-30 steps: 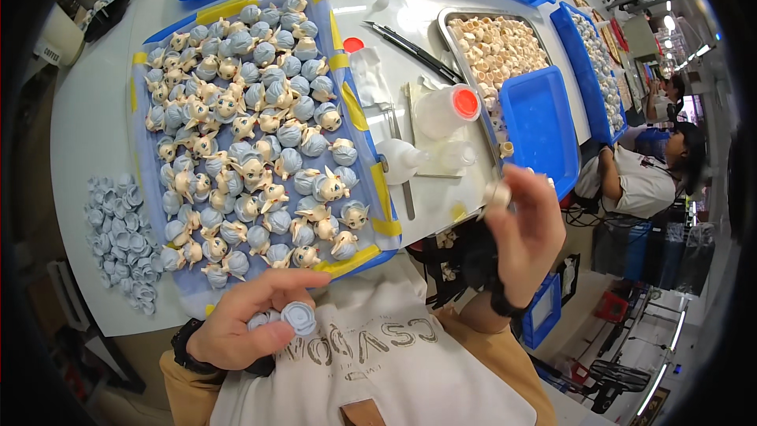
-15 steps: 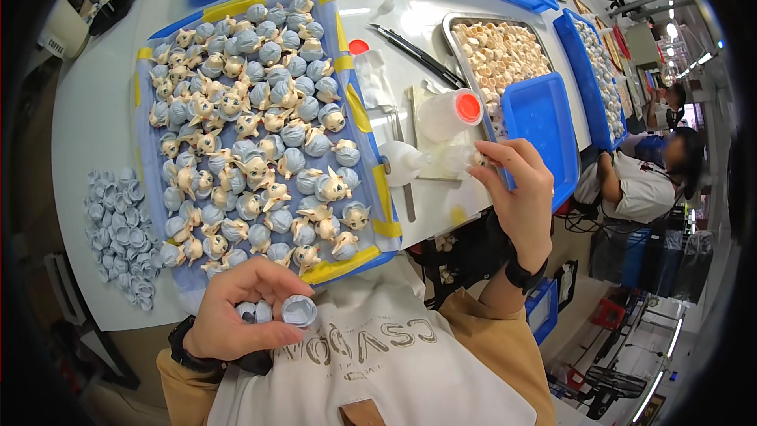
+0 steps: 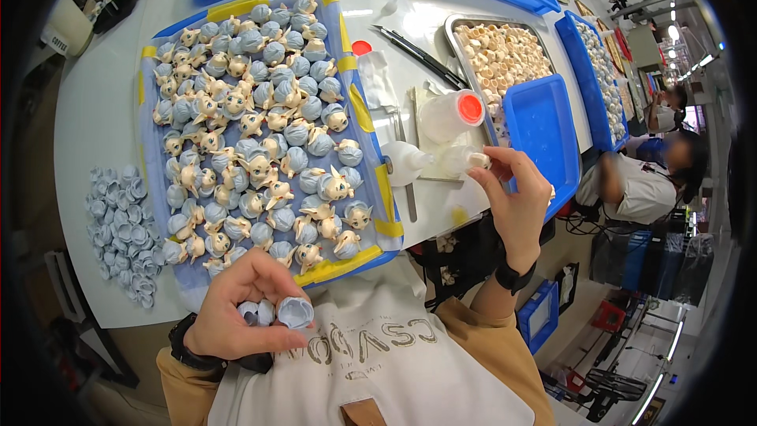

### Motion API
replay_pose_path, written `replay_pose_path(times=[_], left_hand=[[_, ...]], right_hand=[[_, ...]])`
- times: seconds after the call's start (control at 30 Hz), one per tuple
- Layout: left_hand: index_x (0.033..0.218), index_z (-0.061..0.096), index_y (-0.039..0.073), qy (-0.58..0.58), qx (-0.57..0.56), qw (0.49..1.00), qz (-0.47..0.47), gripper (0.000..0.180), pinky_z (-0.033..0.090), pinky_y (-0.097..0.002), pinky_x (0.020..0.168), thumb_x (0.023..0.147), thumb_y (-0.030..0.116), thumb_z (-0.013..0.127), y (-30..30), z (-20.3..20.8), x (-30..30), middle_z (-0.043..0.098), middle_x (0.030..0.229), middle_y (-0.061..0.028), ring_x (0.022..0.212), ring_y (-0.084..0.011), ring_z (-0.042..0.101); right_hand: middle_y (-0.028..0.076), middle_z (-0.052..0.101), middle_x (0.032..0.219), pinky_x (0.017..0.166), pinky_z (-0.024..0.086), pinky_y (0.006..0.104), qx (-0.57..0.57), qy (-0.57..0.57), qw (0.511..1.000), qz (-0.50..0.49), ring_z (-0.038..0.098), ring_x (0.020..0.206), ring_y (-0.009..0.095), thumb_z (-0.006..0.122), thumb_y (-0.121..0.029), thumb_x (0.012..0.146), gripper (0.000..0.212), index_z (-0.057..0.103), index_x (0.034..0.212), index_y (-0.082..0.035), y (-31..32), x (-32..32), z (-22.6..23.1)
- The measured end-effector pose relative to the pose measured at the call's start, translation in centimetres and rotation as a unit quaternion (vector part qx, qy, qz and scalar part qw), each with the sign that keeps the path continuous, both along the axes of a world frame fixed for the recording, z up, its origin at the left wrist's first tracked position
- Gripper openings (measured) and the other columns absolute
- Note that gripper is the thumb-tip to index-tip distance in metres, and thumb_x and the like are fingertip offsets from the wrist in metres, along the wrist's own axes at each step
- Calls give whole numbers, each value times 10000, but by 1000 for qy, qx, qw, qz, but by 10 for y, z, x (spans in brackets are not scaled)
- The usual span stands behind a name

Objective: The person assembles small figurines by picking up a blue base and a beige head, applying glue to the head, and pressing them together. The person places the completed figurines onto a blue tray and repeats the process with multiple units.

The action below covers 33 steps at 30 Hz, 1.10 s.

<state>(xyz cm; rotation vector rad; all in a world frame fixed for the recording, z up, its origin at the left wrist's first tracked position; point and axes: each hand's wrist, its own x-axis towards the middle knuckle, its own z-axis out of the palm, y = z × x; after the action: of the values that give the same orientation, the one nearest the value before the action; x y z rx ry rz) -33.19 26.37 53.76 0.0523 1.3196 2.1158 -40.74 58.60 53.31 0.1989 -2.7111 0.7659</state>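
Observation:
My left hand, low and in front of the tray, is closed round several grey-blue hollow hair shells. One hair shell stands out at the fingertips with its opening facing up. Off to the right, my right hand pinches a small cream doll face piece between thumb and fingers. That piece is at the end of a small clear container; whether they touch I cannot tell. A white squeeze bottle lies just left of it, and a clear jar with a red top stands behind.
A cloth-lined blue tray holds many grey-haired doll heads. Loose hair shells are heaped left of it. Right of centre are a metal tray of cream pieces, a blue tray and black tweezers. A co-worker sits at far right.
The cream piece in my right hand has turned, now showing a paler side. In my left hand the front hair shell has tilted and shifted slightly left.

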Motion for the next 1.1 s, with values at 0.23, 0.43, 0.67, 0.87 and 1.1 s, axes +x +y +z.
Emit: replay_pose_path(times=[0.23, 0.43, 0.67, 0.87, 1.1], left_hand=[[1012, 475, 19, -29, -59, 998, 2, 447, 464, -219, 700, 674, 15, 768, 2, 3, -1, 621, 896, -70, 812, -102, 603], [1011, 515, 21, 35, -53, 998, 0, 425, 420, -193, 602, 678, 39, 779, 7, 7, -4, 609, 842, -23, 685, -41, 546], [972, 636, -42, 52, -80, 994, -62, 398, 422, -211, 577, 631, 77, 805, 12, 19, -12, 641, 806, -66, 627, -75, 542], [1002, 646, -35, 78, -89, 990, -82, 363, 425, -209, 582, 676, 77, 763, 13, 23, -13, 654, 798, -61, 625, -71, 537], [927, 592, -11, -4, -40, 999, -33, 338, 450, -222, 650, 681, 115, 786, 12, 18, -5, 632, 864, -68, 730, -86, 572]], right_hand=[[72, 594, 719, 542, 434, 247, -48, 38, 998, -21, 542, 594, 137, 756, -45, 664, 267, 619, 888, 3, -1, 3, -8], [89, 629, 758, 551, 438, 256, -362, 81, 905, 207, 564, 632, 162, 821, -111, 592, 385, 637, 906, 16, -53, 48, 11], [111, 629, 907, 607, 489, 275, -336, 58, 858, 384, 594, 715, 205, 794, -48, 611, 409, 639, 986, 0, -92, 58, 16], [105, 610, 917, 577, 447, 252, -267, 160, 869, 385, 569, 715, 185, 712, -27, 638, 342, 649, 974, -13, -100, 55, 8], [105, 606, 886, 548, 435, 248, -233, 138, 881, 387, 562, 688, 182, 709, -46, 614, 303, 662, 912, -43, -101, 56, 10]])
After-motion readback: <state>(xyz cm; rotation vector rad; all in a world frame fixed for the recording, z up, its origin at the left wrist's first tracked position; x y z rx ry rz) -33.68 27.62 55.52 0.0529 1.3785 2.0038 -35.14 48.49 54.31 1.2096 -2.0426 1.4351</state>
